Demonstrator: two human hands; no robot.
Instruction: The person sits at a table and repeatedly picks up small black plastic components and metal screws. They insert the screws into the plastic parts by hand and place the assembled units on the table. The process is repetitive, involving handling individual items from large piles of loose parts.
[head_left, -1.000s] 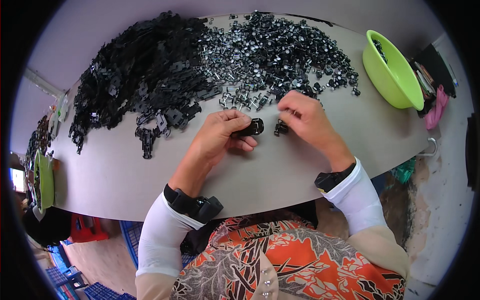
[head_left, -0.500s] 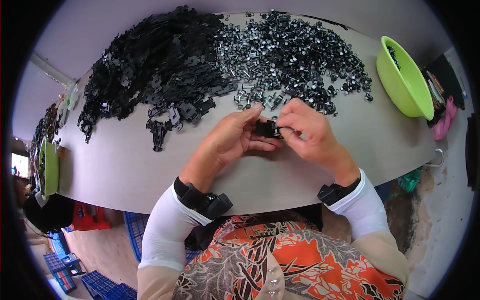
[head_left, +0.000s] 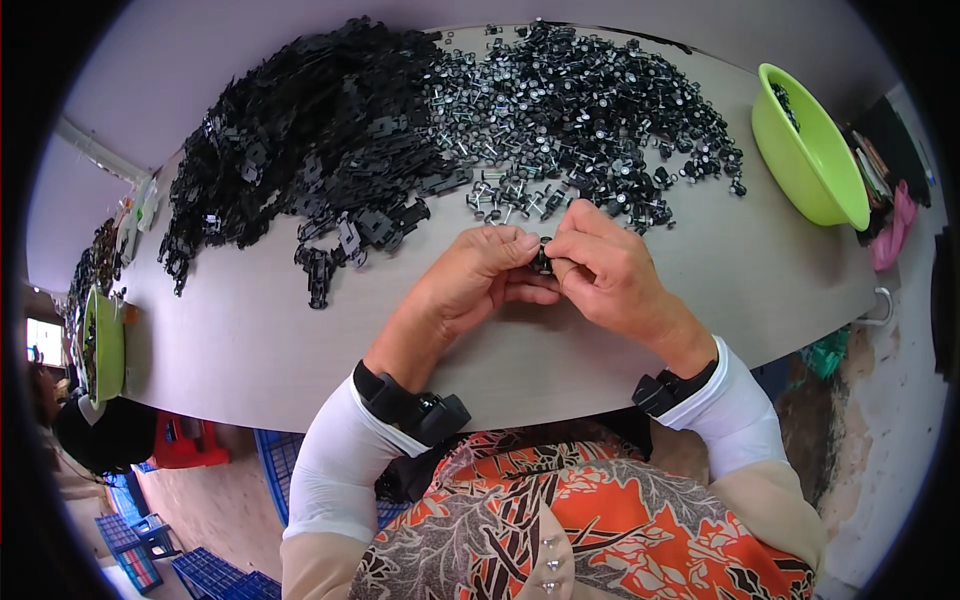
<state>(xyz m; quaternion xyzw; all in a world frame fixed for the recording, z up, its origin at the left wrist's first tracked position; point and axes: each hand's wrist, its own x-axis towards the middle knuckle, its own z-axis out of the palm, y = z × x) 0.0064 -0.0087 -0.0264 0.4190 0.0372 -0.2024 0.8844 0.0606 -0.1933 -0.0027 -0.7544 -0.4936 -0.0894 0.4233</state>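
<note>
In front of me over the table, my left hand [head_left: 475,268] is closed round a small black toy car chassis [head_left: 544,257], mostly hidden by the fingers. What looks like a small round wheel shows at its exposed end. My right hand [head_left: 615,268] pinches at that same end, thumb and forefinger pressed together; whether a wheel axle is between them cannot be made out. Beyond the hands lie a big heap of flat black chassis [head_left: 310,140] to the left and a heap of small wheel-and-axle sets [head_left: 590,105] to the right.
The pale curved table [head_left: 230,330] fills the middle. A lime-green basin [head_left: 815,150] stands tilted at its right edge beside a pink bag [head_left: 890,225]. Another green basin [head_left: 105,345] is at the far left. Blue plastic crates [head_left: 215,575] and a red stool [head_left: 190,445] stand below.
The chassis has been turned, so its flat face no longer shows and only its end is visible. Both hands have drawn closer together around it.
</note>
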